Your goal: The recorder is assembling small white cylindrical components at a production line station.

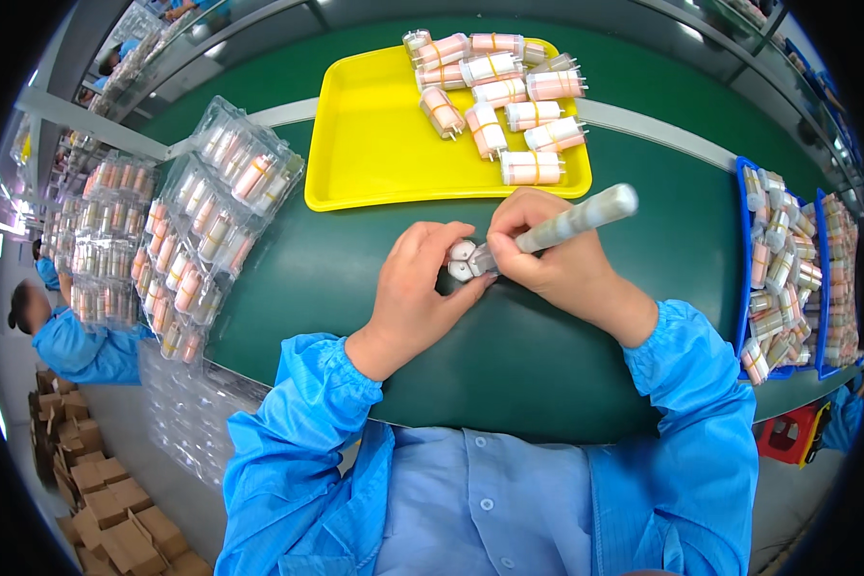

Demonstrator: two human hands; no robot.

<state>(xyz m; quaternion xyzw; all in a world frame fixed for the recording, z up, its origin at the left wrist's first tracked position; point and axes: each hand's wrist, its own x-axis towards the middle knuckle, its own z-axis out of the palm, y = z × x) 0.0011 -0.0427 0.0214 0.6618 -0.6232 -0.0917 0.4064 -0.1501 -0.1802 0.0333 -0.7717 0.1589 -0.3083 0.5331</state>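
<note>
My left hand (416,288) is closed around a small bundle of white cylinders (461,261), its round ends turned up, over the green table. My right hand (564,264) grips a thick pen-shaped tool (586,216) with a pale, mottled body and a rounded end. The tool slants down to the left, and its clear lower end meets or nearly meets the bundle; contact is hard to make out. Beyond my hands lies a yellow tray (374,144). Several white-and-pink cylinder bundles (533,168) with yellow bands and prongs fill its right side.
Clear plastic trays (211,206) full of similar bundles are stacked at the left table edge. Blue bins (742,259) with more bundles stand at the right. Cardboard boxes (115,509) lie on the floor at lower left, near a person in blue (86,346).
</note>
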